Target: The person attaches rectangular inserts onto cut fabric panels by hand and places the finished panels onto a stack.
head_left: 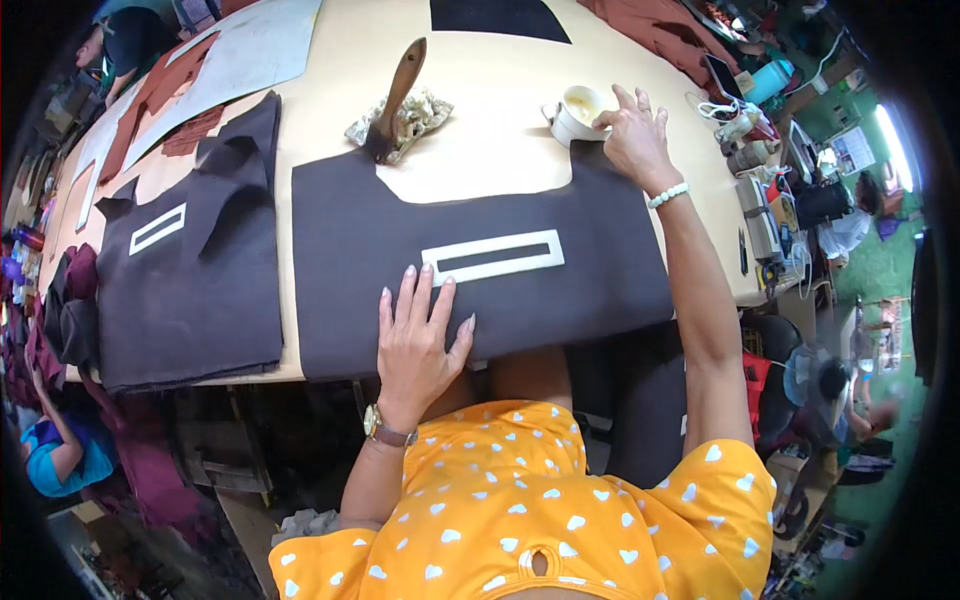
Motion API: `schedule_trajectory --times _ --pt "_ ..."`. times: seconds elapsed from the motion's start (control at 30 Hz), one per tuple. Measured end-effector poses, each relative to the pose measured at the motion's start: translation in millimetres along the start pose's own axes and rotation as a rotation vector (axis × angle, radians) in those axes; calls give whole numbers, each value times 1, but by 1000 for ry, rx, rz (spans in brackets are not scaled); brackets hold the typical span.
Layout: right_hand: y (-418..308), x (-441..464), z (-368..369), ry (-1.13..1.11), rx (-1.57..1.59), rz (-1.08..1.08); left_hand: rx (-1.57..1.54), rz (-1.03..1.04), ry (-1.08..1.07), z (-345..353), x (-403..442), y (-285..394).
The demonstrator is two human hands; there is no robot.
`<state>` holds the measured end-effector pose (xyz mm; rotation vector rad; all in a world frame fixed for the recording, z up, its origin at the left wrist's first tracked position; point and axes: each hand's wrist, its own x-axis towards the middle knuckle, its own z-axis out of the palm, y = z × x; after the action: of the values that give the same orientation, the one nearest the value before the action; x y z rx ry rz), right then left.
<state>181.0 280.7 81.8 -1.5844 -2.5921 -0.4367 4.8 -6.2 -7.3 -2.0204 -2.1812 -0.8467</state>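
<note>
My left hand [418, 345] lies with its fingers spread on a dark fabric piece [350, 260], fingertips at the lower left edge of a white rectangular frame [500, 260]. At the upper right, my right hand [637, 140] is over the right side of a white cup [575, 118] with pale contents. Its thumb and a finger come close together at the cup's rim; whether they hold anything is too small to tell. A brush with a wooden handle [405, 80] stands bristles down against a crumpled patterned cloth [425, 115], just above the fabric.
Stacked dark fabric pieces [190, 300] with another white frame [158, 229] lie on the left. A black sheet [500, 18] is at the far edge. Cables, a phone [722, 77] and bottles line the right side. Other people are at the left and right.
</note>
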Motion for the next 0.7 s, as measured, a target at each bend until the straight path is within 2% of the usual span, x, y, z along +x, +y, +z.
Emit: schedule_trajectory --times 0.1,0.2,0.3,0.4,0.5,0.53,0.7 --pt "-5 -11 -7 83 107 -69 6 4 7 0 -1 0" --pt "-19 -44 -17 137 273 -241 6 7 15 1 -2 0" --pt "-33 -101 -8 83 484 -303 -1 0 7 1 -2 0" --pt "-46 -146 19 -68 677 -161 -4 -4 3 1 -3 -1" --pt "-60 -164 25 -131 669 -50 -3 -1 2 0 -3 -1" --pt "-67 -166 18 -193 552 -41 3 7 0 0 -3 -1" --pt "-80 -162 17 -79 79 -59 28 20 0 4 -4 -2"
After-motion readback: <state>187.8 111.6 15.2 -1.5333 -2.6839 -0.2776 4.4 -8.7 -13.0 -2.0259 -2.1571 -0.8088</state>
